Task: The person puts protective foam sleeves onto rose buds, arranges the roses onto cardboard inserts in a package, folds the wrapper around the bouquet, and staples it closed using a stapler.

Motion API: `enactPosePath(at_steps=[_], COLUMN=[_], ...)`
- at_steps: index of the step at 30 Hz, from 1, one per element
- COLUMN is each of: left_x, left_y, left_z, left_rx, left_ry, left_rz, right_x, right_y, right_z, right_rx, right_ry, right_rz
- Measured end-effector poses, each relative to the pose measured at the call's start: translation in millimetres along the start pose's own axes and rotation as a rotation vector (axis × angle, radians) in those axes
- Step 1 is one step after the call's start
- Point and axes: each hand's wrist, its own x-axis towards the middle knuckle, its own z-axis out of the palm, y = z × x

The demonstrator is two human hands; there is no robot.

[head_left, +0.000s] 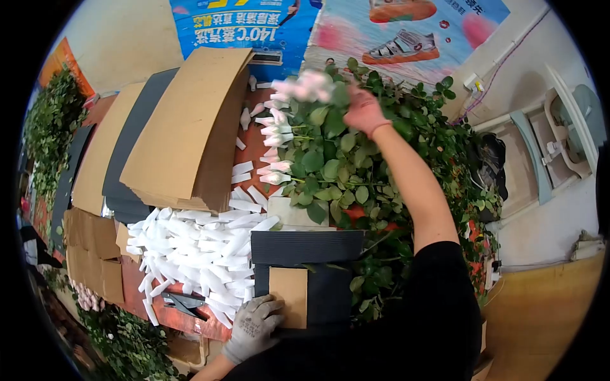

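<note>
Basically, the right hand (365,113) was up at the leafy stems (330,149), fingers partly curled; motion blur hid the fingertips, so can't tell how far open it was or whether it had hold of the blurred pink roses (308,87) just beside it. Those roses were at the far end of the flower row, heads toward the tall cardboard stack (184,127). Nearer roses (277,166) lay in white sleeves, leaves to their right. Left hand (254,327), in a grey glove, was palm down, fingers loosely bent, touching the small cardboard piece (289,297) on the black corrugated sheet (330,279); no clear pinch visible. Loose white sleeves (197,251) were heaped beside that sheet, black stapler (184,303) at the heap's near edge.
</note>
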Motion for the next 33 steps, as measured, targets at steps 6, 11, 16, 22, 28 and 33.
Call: enactPosePath(at_steps=[6,11,16,22,28,33], left_x=[-3.3,-5.9,-4.0,-5.5,-4.0,-7.9], left_y=[0.2,2.2,3.9,7.6,9.5,19.0], left_z=[3.3,1.8,13.8,14.3,15.0,-1.7], left_rx=[-0.003,-0.027,-0.03,-0.024,0.016,0.024], left_ry=[0.037,0.081,0.24,0.202,0.186,0.092], left_rz=[0.015,0.052,0.094,0.08,0.1,0.096], right_x=[-18.2,-71.9,-221.3,-382.0,-401.7,-342.0], right_y=[25.7,149.3,271.9,255.6,211.6,216.2], right_z=[-115.4,-209.7,-356.7,-486.3,-543.2,-460.8], right_rx=[0.031,-0.184,-0.535,-0.722,0.488,0.259], right_ry=[0.292,0.495,1.107,0.861,1.081,1.016], right_rz=[0.371,0.443,0.383,0.875,0.182,0.141])
